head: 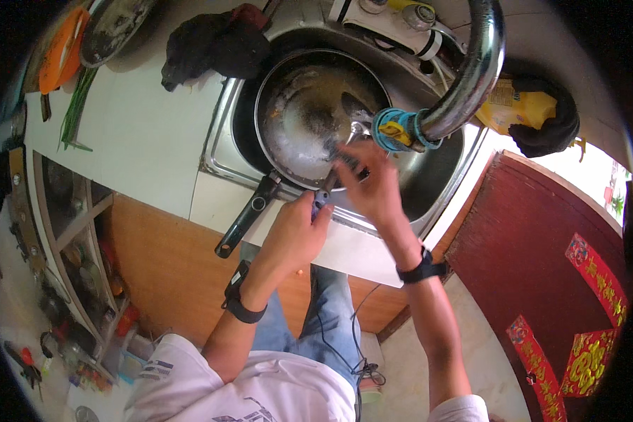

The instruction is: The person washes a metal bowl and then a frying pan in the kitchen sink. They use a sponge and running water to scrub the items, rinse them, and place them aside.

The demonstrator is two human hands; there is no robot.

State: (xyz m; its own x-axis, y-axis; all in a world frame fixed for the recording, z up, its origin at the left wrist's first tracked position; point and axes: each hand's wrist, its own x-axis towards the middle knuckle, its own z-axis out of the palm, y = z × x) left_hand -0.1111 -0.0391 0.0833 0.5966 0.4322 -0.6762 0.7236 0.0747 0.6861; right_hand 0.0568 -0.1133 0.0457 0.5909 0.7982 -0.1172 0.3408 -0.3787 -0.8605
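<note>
A dark frying pan [295,137] rests across the stainless-steel sink [219,134], wet inside, its black handle [248,215] pointing towards me over the counter edge. My left hand [295,227] is shut on the greyish handle [320,201] of a long utensil above the pan's near rim. The shaft slants up and right under my right hand [372,182], which is blurred. Whether its fingers grip the shaft is unclear. A dark flat piece [354,105], possibly the utensil's head, shows beyond that hand. Water [357,129] glints beside the faucet's end.
A chrome faucet [488,58] with a blue-wrapped tip [393,132] hangs over the sink's right side. Dark cloth [216,50] lies at the back left. Green stalks [78,111] and an orange item [63,53] are farther left. A yellow packet [522,111] sits right of the faucet.
</note>
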